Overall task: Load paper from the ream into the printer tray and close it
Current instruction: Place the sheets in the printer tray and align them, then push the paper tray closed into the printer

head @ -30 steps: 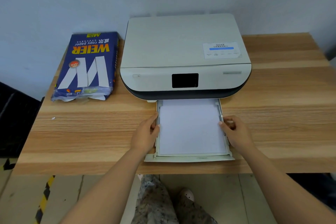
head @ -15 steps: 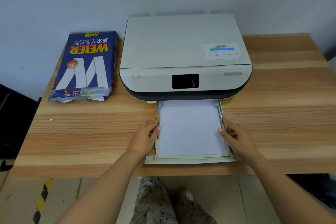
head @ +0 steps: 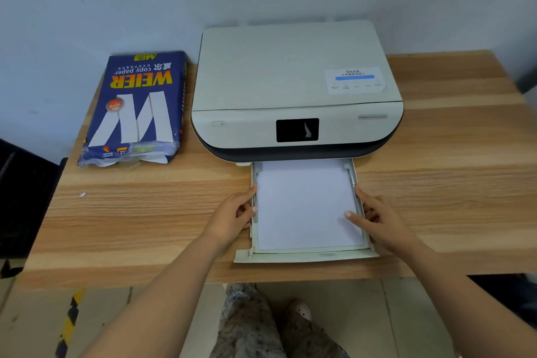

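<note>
The white printer (head: pixel 293 81) stands at the back of the wooden table, its tray (head: pixel 305 256) pulled out toward me. A stack of white paper (head: pixel 305 203) lies flat in the tray. My left hand (head: pixel 232 218) rests against the tray's left wall, fingers spread. Against the right wall lies my right hand (head: pixel 377 218), its thumb on the paper's right edge. Neither hand grips anything. The blue ream (head: pixel 136 107), torn open at its near end, sits left of the printer.
The wooden table (head: pixel 450 189) ends just below the tray's front lip. A wall stands right behind the printer and ream. A small white scrap (head: pixel 82 194) lies near the table's left edge. My legs show under the table.
My right hand has slid toward me along the tray's right wall, and its thumb now lies on the paper. The left hand has barely shifted. The tray stays pulled out.
</note>
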The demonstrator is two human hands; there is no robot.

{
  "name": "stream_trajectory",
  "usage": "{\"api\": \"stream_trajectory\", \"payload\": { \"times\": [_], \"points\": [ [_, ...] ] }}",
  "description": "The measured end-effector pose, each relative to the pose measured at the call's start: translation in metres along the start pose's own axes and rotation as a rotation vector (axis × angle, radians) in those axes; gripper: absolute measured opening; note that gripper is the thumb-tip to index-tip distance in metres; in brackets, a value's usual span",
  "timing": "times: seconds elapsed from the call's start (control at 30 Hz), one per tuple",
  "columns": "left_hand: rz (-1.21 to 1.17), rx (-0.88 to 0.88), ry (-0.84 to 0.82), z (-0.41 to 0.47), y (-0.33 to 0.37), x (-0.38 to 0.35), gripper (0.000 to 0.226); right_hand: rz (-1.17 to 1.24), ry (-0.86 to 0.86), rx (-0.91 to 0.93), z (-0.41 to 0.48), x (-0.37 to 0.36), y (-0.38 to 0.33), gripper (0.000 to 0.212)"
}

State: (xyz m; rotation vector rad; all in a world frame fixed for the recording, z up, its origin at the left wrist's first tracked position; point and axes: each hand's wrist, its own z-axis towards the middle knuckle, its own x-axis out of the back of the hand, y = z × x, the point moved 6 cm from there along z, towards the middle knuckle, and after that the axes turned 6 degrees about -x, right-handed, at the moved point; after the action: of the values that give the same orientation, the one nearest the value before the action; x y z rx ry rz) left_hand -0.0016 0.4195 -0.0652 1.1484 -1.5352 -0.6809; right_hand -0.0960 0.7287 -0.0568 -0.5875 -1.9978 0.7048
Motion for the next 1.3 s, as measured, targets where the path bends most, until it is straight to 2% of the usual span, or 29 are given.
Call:
{"api": "stream_trajectory", "payload": {
  "times": [0.2, 0.33, 0.4, 0.87, 0.97, 1.07, 1.17, 1.3],
  "points": [
    [0.242, 0.001, -0.015, -0.002, 0.005, -0.004, 0.057, -0.081, -0.026, -0.011, -0.005, -0.003, -0.005, 0.088],
    [0.248, 0.039, -0.079, -0.007, 0.005, -0.004, 0.09, -0.104, -0.073, 0.007, -0.007, -0.001, -0.004, 0.092],
    [0.264, 0.037, -0.076, -0.009, 0.005, -0.006, 0.096, -0.105, -0.085, 0.007, -0.007, -0.001, -0.003, 0.095],
    [0.287, 0.047, -0.082, -0.009, 0.008, -0.006, 0.094, -0.113, -0.064, -0.001, -0.012, -0.004, -0.005, 0.098],
    [0.284, 0.029, -0.121, -0.012, 0.011, -0.006, 0.101, -0.12, -0.082, 0.005, -0.016, -0.001, -0.007, 0.099],
    [0.301, 0.052, -0.154, -0.021, 0.014, -0.007, 0.118, -0.088, -0.105, 0.007, -0.026, 0.0, -0.003, 0.102],
    [0.378, 0.078, -0.206, -0.036, 0.015, -0.017, 0.139, -0.095, -0.127, 0.012, -0.033, 0.0, -0.003, 0.11],
    [0.418, 0.093, -0.206, -0.047, 0.017, -0.026, 0.145, -0.213, -0.197, 0.006, -0.036, -0.003, -0.004, 0.135]
  ]
}}
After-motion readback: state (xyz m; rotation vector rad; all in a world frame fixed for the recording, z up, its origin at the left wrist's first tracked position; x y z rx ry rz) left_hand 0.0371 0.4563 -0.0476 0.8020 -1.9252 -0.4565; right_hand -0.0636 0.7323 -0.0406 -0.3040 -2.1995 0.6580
